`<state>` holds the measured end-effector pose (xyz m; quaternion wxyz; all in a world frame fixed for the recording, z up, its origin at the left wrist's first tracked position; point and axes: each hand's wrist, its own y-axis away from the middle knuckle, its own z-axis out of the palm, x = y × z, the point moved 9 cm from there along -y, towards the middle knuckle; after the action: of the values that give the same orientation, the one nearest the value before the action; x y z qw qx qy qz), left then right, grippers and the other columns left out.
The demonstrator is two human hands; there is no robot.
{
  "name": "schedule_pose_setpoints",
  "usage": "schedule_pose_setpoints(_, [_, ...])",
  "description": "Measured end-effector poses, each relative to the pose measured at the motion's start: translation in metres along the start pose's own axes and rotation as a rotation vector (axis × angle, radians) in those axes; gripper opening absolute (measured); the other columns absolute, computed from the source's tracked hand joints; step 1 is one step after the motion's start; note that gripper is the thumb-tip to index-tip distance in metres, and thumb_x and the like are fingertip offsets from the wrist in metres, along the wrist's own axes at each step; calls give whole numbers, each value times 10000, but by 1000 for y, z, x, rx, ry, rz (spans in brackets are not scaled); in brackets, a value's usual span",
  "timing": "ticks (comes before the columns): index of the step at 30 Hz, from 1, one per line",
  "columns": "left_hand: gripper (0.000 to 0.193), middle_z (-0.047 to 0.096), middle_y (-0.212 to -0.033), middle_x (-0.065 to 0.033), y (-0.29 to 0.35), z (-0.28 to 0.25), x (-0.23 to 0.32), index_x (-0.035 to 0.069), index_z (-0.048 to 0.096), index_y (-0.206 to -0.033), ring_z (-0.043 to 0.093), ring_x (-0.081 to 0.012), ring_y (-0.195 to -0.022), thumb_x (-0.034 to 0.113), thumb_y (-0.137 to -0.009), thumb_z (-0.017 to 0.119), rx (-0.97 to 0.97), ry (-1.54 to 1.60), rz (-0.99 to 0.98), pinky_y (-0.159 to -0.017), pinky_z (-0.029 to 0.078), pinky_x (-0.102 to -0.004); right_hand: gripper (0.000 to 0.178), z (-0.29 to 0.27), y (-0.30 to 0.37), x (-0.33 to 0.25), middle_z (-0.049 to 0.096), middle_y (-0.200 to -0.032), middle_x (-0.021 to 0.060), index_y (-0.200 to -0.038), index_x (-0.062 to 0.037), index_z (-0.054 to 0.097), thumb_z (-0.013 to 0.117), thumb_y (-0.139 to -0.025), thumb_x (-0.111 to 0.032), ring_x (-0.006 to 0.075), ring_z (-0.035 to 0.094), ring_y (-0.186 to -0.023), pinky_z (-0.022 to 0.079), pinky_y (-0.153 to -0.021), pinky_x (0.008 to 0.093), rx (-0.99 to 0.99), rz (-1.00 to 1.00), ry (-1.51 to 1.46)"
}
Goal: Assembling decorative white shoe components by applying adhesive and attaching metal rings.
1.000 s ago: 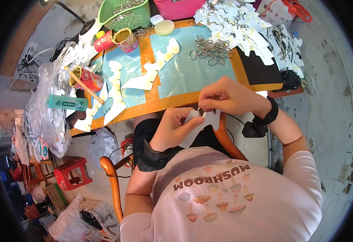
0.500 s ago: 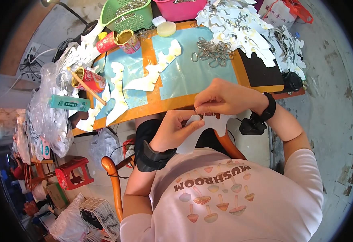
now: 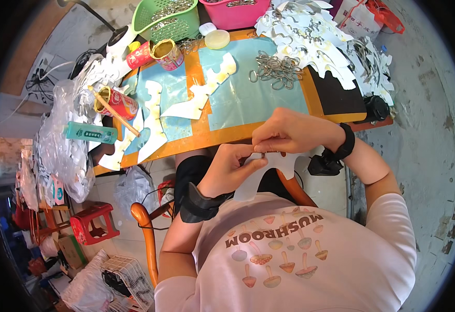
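Note:
Close to my body, my left hand (image 3: 228, 167) is closed on a white, wavy-edged cut piece (image 3: 247, 186), thumb on top. My right hand (image 3: 289, 131) pinches at the piece's upper edge, its fingertips meeting those of my left hand. A small dark bit shows between the fingertips, too small to name. More white cut pieces (image 3: 202, 99) lie on the blue-covered table (image 3: 238, 112), with yellowish smears along their edges. Beyond my right hand lies a pile of metal oval rings (image 3: 278, 70).
A red can (image 3: 122, 105) carries a wooden-handled stick (image 3: 114, 111); another open can (image 3: 168, 55) stands behind. At the back are a green basket (image 3: 157, 27) and a pink basket (image 3: 238, 15) of metal parts. White pieces with rings (image 3: 310, 36) heap up at right. A red stool (image 3: 93, 223) stands at left.
My hands have drawn closer together at the piece's edge, and my right hand has dipped slightly. The white piece has tilted and shifted a little to the right.

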<state>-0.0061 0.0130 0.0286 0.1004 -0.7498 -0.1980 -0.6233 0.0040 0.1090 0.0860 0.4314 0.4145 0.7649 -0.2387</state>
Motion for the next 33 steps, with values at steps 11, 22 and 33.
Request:
schedule_pose_setpoints(11, [192,606,-715,38,-2,-27,-27,-50,686,-936,498,-11,-662,141,-949,698,227,203,-114,-564,411,-212,332,-68,144,38,684,-1069,118,-1151,41,670,448,-1055,-185,190,646,-972,502,-875,301,1149,58,80])
schedule_pose_setpoints(22, [193,682,-825,17,-6,-37,-53,-45,714,-1061,571,-18,-688,115,-957,683,358,183,-110,-585,442,-197,356,7,285,188,492,-1210,218,-1187,24,501,458,-1020,-287,384,515,-1117,393,-995,443,1167,522,581])
schedule_pose_setpoints(33, [164,664,-832,22,8,-32,-36,1,678,-1053,566,-22,-693,147,-991,639,212,456,-89,-603,443,-209,190,1,312,178,549,-1021,168,-1022,26,562,510,-982,-152,311,551,-994,435,-879,371,1497,454,576])
